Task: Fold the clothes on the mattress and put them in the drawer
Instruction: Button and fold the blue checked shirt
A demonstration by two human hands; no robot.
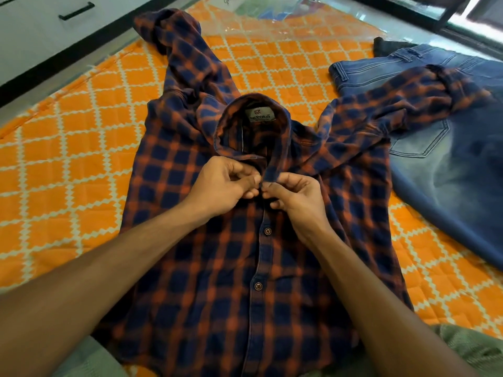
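An orange and navy checked shirt (pixel 217 268) lies face up on the orange quilted mattress (pixel 68 159), collar away from me, sleeves spread to both sides. My left hand (pixel 223 183) and my right hand (pixel 294 197) meet at the placket just below the collar, each pinching one edge of the shirt front around a button. Two fastened buttons show lower down the placket. Blue jeans (pixel 449 164) lie at the right, with the shirt's right sleeve draped over them.
White drawers with black handles (pixel 76 10) stand at the far left beyond the mattress. A dark garment (pixel 386 46) lies behind the jeans. Clear plastic packaging (pixel 272 12) sits at the mattress's far end. Green cloth (pixel 468 349) lies at the near right corner.
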